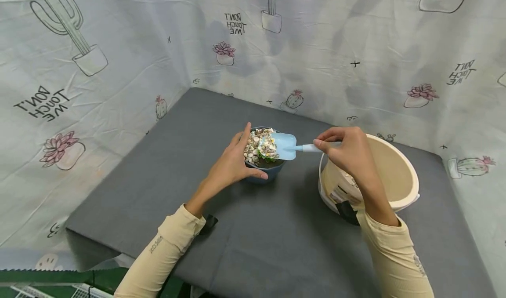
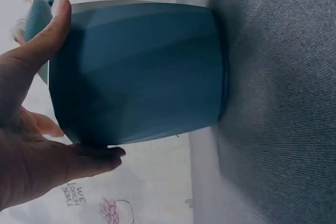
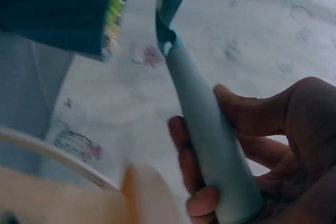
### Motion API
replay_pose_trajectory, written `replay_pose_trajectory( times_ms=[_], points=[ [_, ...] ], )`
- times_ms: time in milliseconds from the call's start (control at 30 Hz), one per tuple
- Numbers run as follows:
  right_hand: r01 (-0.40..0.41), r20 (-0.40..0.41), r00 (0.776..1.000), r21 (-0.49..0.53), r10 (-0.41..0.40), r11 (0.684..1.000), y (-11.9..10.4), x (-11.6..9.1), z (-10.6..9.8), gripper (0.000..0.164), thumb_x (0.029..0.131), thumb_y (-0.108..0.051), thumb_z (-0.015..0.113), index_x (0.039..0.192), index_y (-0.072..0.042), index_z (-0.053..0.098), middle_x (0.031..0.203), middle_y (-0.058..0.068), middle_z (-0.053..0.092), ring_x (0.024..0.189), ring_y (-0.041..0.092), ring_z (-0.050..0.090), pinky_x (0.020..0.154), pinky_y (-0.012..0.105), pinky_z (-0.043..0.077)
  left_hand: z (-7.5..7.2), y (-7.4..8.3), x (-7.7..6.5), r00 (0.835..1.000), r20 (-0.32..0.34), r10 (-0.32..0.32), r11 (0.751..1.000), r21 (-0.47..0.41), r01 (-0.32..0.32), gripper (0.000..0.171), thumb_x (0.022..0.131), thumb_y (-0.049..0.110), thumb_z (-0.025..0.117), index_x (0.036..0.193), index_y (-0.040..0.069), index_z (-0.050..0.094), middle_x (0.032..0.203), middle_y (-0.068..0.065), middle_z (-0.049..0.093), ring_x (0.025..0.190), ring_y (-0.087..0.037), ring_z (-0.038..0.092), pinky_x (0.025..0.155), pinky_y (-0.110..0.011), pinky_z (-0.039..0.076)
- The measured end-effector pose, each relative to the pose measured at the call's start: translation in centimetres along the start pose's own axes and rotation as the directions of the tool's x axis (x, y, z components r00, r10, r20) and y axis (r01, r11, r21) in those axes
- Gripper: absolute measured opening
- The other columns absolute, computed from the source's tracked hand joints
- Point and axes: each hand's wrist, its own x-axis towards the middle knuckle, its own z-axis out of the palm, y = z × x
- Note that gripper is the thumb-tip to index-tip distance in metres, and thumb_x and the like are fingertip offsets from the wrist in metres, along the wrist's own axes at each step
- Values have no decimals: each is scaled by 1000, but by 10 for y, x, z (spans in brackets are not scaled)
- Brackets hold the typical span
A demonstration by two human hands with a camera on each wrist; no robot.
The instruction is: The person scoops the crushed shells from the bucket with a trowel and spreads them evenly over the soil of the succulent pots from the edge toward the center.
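A dark blue plant pot (image 1: 264, 175) stands on the table, filled near its rim with pale, mottled pebble-like pieces (image 1: 254, 147). My left hand (image 1: 233, 161) steadies it, thumb on the near side and fingers round the other, at the rim. Seen from the left wrist, the pot's faceted wall (image 2: 142, 72) lies between thumb and fingers. The right hand (image 1: 349, 150) grips the pale handle (image 3: 210, 135) of a small light-blue trowel (image 1: 286, 146). The trowel's blade is over the pot, its front part covered with more of the pale pieces and a bit of green.
A large cream bucket (image 1: 389, 166) with a wire handle leans toward me on the right, under my right forearm. Grey cloth covers the table (image 1: 158, 170). A curtain (image 1: 328, 47) printed with cacti hangs behind and at the left.
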Motion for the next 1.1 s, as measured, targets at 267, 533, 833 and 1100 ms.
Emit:
replay_pose_trajectory(
  times_ms=[267, 533, 833, 1100],
  points=[
    [164, -191, 966, -61, -173, 985, 1, 0, 41, 4, 89, -9, 82, 90, -6, 84, 86, 16, 80, 75, 28, 58, 61, 29, 34, 0, -4, 5, 1000, 15, -15, 1000, -26, 15, 146, 71, 44, 98, 169, 27, -10, 177, -13, 16, 160, -39, 28, 122, -61, 39],
    [467, -300, 810, -192, -504, 863, 3, -2, 60, 10, 87, -10, 85, 87, -1, 81, 81, 16, 73, 79, 35, 54, 71, 42, 44, 1, -7, 3, 1000, 11, 11, 997, -71, -10, 146, 73, 44, 96, 168, 25, -13, 178, -13, 10, 162, -38, 21, 124, -62, 36],
    [559, -338, 689, -314, -641, 767, 1, -3, 54, 7, 88, -8, 83, 87, -1, 80, 87, 18, 73, 82, 36, 55, 75, 47, 44, 5, 2, 2, 999, -41, -14, 996, -93, 10, 150, 70, 42, 98, 168, 27, -14, 175, -18, 15, 158, -43, 30, 118, -62, 43],
    [539, -372, 669, -352, -643, 765, -1, -6, 52, 8, 89, -8, 82, 88, -1, 80, 87, 18, 72, 81, 37, 55, 72, 49, 44, 20, 9, -5, 984, -129, -122, 978, -184, 97, 158, 66, 45, 99, 165, 32, -23, 176, -17, 12, 161, -40, 24, 121, -62, 39]
  ],
)
